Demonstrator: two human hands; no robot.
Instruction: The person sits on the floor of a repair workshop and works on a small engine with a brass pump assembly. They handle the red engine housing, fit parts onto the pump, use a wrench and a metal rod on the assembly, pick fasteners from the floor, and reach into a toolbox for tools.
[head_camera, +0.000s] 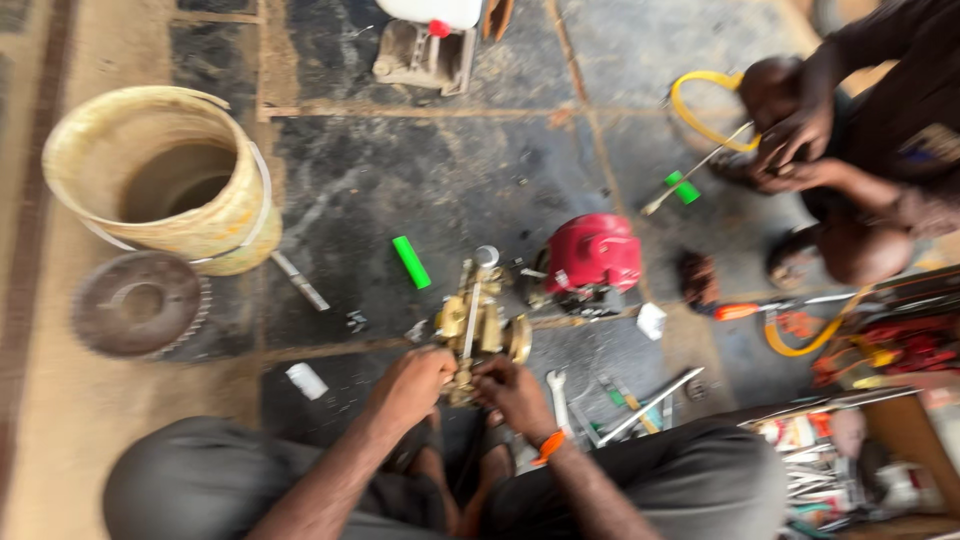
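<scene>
A brass pump-like metal assembly (478, 320) stands on the dark tiled floor between my knees, with a silver rod running up to a round cap at its top. My left hand (412, 385) grips its lower left side. My right hand (512, 392), an orange band on the wrist, holds its lower right side. Both hands are closed around the base of the part. The frame is blurred, so fine detail of the fingers is lost.
A red engine cover (592, 252) lies right of the assembly, a green tube (411, 262) to its left. A worn yellow bucket (165, 180) and a toothed disc (140, 303) sit far left. Wrenches (560, 400) and an open toolbox (850, 460) are at right. Another person (860, 150) crouches upper right.
</scene>
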